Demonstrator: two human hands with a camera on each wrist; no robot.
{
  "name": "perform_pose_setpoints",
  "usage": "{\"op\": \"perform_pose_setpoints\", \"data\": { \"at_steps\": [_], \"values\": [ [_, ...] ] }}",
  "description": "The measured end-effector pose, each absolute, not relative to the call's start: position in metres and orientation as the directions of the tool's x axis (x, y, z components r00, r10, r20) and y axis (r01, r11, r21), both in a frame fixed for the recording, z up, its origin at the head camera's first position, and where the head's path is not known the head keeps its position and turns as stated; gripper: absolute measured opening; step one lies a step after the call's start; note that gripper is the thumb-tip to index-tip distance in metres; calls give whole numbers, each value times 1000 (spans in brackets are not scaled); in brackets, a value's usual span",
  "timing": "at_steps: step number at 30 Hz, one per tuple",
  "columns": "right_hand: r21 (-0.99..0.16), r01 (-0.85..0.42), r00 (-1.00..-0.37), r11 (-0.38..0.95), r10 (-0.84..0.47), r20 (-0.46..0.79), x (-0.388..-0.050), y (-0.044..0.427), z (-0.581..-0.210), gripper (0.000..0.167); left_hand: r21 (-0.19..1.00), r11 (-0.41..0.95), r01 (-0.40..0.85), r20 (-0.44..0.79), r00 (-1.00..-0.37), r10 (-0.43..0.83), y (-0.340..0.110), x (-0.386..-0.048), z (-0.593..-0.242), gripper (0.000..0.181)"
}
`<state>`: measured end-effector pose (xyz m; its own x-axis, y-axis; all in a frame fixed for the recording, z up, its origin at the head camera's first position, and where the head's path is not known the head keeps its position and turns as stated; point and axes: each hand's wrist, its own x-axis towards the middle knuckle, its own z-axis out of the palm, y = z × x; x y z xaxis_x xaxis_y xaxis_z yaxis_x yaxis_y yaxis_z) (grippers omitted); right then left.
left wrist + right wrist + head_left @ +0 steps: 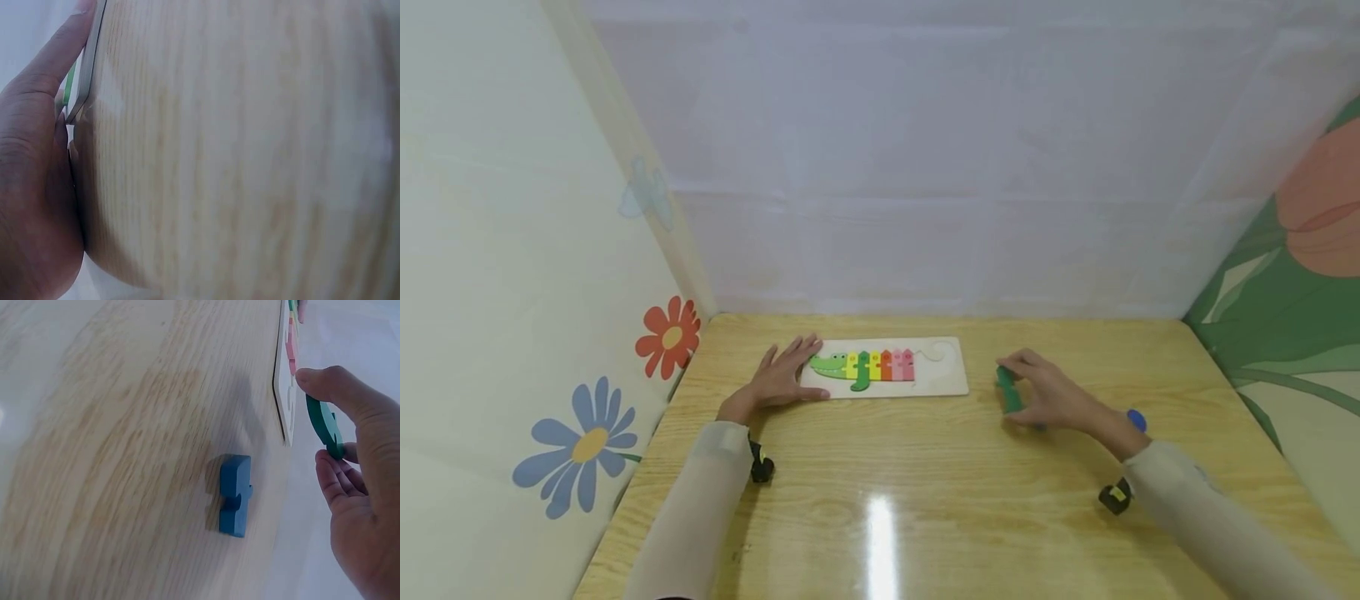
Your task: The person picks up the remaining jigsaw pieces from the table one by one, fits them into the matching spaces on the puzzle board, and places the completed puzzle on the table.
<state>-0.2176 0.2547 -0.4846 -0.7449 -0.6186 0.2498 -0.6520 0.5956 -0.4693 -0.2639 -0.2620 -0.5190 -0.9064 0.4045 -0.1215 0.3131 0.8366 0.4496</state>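
A pale wooden puzzle board [949, 375] lies on the table, bearing a crocodile with a green head [829, 366], yellow, green, orange and pink body pieces, and a bare recess at its right end. My left hand [780, 377] rests at the board's left end, fingers stretched over the far corner and straight thumb along the near edge. To the right of the board, my right hand [1051, 393] pinches a curved dark green puzzle piece [322, 422] between thumb and fingertips, raised off the table. In the right wrist view, a notched blue puzzle piece [235, 495] lies on the table near this hand.
Something blue and rounded [1137, 419] shows beside my right wrist. The wooden table [820, 500] meets a pale cloth wall [880, 208] behind and flower-patterned cloths on both sides.
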Motion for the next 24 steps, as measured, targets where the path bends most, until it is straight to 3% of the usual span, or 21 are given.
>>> {"op": "perform_pose_setpoints", "data": {
  "at_steps": [24],
  "values": [
    [-538,-574,-800,617,-564,207,-236,212,-494,90,454,826,335,-88,-905,415,-262,-264,-520,113]
  ]
}}
